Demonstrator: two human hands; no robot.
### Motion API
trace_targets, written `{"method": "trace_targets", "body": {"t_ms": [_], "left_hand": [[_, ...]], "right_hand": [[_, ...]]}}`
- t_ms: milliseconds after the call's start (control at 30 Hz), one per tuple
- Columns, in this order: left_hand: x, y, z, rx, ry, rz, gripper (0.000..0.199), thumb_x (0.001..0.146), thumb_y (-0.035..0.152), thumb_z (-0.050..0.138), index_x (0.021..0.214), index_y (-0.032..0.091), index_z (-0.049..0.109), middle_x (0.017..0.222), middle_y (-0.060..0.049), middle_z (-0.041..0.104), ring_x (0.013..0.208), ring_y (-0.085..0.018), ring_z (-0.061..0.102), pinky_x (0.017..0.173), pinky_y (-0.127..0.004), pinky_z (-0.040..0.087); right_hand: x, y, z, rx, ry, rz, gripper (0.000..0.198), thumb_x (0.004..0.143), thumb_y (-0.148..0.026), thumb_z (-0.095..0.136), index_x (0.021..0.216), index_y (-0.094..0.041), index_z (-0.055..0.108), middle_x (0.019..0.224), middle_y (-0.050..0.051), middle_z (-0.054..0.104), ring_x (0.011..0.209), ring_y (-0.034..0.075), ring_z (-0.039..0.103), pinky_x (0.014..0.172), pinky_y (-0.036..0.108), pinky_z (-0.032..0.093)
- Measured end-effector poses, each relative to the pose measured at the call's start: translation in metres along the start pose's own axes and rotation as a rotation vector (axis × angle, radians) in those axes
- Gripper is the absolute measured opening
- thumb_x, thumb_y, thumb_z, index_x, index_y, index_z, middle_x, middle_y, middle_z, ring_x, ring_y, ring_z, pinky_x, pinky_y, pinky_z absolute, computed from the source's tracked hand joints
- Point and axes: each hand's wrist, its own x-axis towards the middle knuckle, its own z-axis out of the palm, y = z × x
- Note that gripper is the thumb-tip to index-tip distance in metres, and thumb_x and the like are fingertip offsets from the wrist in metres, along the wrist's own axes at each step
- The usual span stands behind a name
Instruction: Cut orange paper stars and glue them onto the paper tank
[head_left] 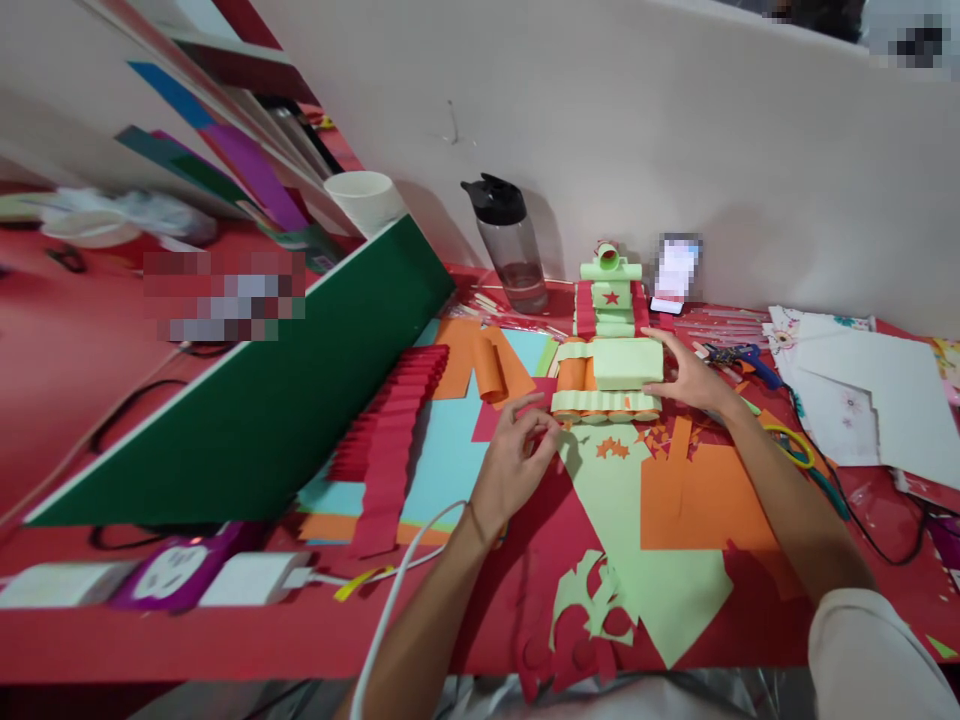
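An orange and pale green paper tank model [628, 362] lies on the red table in front of me. My right hand [694, 378] grips its right end, with the index finger along the far side and the thumb at the near corner. By its near left corner is my left hand [517, 455], closed with thumb and forefinger pinched together; whatever they hold is too small to make out. Behind stands a second paper tank [611, 295], green and red with a red star. Orange paper stars [613, 448] lie on a green sheet [675, 600] just in front.
Left are a corrugated red paper strip [386, 490], a slanting dark green board [277, 390] and a power strip [176, 570]. A water bottle [510, 245] and a phone [676, 272] stand by the wall. Scissors [791, 447] and a blue glue gun [754, 362] lie right, near cables.
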Motion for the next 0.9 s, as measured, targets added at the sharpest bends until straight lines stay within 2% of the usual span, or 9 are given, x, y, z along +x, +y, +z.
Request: {"method": "trace_targets", "body": {"t_ms": [67, 133, 300, 400, 500, 600, 767, 900], "left_hand": [[0.000, 0.000, 0.000, -0.016, -0.041, -0.008, 0.028, 0.100, 0.042, 0.051, 0.080, 0.026, 0.061, 0.079, -0.010, 0.066, 0.149, -0.034, 0.044, 0.110, -0.047, 0.052], [0.000, 0.000, 0.000, -0.034, -0.060, -0.016, 0.029, 0.101, 0.043, 0.051, 0.079, 0.026, 0.060, 0.076, -0.010, 0.065, 0.151, -0.034, 0.043, 0.112, -0.047, 0.051], [0.000, -0.001, 0.000, -0.118, -0.027, -0.057, 0.032, 0.099, 0.046, 0.054, 0.079, 0.023, 0.062, 0.110, -0.015, 0.065, 0.150, -0.032, 0.048, 0.105, -0.042, 0.057], [0.000, 0.000, -0.001, -0.160, 0.003, -0.069, 0.033, 0.099, 0.047, 0.056, 0.079, 0.022, 0.063, 0.116, -0.015, 0.062, 0.148, -0.033, 0.051, 0.098, -0.039, 0.061], [-0.001, 0.001, -0.003, -0.165, 0.063, -0.052, 0.030, 0.098, 0.044, 0.058, 0.080, 0.021, 0.064, 0.121, -0.015, 0.062, 0.142, -0.032, 0.057, 0.098, -0.039, 0.061], [-0.001, 0.004, -0.005, -0.174, 0.128, -0.001, 0.028, 0.099, 0.042, 0.057, 0.082, 0.021, 0.063, 0.124, -0.014, 0.063, 0.138, -0.030, 0.060, 0.098, -0.039, 0.061], [0.006, 0.012, -0.003, -0.192, 0.187, 0.106, 0.027, 0.100, 0.041, 0.058, 0.081, 0.021, 0.061, 0.123, -0.014, 0.068, 0.138, -0.032, 0.061, 0.107, -0.045, 0.056], [0.017, 0.019, 0.000, -0.186, 0.159, 0.133, 0.027, 0.099, 0.041, 0.059, 0.080, 0.022, 0.060, 0.115, -0.013, 0.070, 0.142, -0.033, 0.057, 0.109, -0.047, 0.055]], "right_hand": [[0.000, -0.001, 0.003, 0.090, 0.025, 0.008, 0.088, 0.081, -0.032, 0.086, 0.159, -0.032, 0.046, 0.164, 0.008, 0.052, 0.148, 0.031, 0.054, 0.123, 0.050, 0.045], [0.000, -0.002, 0.006, 0.140, 0.053, 0.013, 0.085, 0.082, -0.034, 0.087, 0.158, -0.034, 0.047, 0.163, 0.007, 0.052, 0.146, 0.030, 0.056, 0.122, 0.050, 0.048], [0.000, -0.008, 0.008, 0.100, 0.118, 0.004, 0.079, 0.084, -0.040, 0.087, 0.155, -0.036, 0.051, 0.163, 0.006, 0.052, 0.150, 0.030, 0.051, 0.124, 0.054, 0.045], [-0.001, -0.015, 0.008, 0.074, 0.144, -0.008, 0.076, 0.085, -0.041, 0.086, 0.153, -0.038, 0.053, 0.162, 0.005, 0.052, 0.150, 0.031, 0.051, 0.122, 0.054, 0.048], [-0.004, -0.024, 0.008, 0.084, 0.191, -0.026, 0.073, 0.085, -0.043, 0.086, 0.152, -0.039, 0.055, 0.160, 0.006, 0.053, 0.150, 0.032, 0.051, 0.112, 0.051, 0.058], [-0.009, -0.031, 0.007, 0.085, 0.282, -0.098, 0.072, 0.085, -0.047, 0.086, 0.150, -0.039, 0.056, 0.158, 0.006, 0.055, 0.150, 0.032, 0.051, 0.104, 0.048, 0.063], [-0.015, -0.020, 0.001, -0.042, 0.386, -0.310, 0.077, 0.081, -0.056, 0.088, 0.149, -0.042, 0.055, 0.156, 0.007, 0.056, 0.154, 0.034, 0.046, 0.115, 0.055, 0.056], [-0.017, -0.006, -0.007, -0.126, 0.440, -0.367, 0.083, 0.076, -0.063, 0.089, 0.148, -0.040, 0.055, 0.151, 0.010, 0.059, 0.158, 0.039, 0.040, 0.119, 0.064, 0.051]]}}
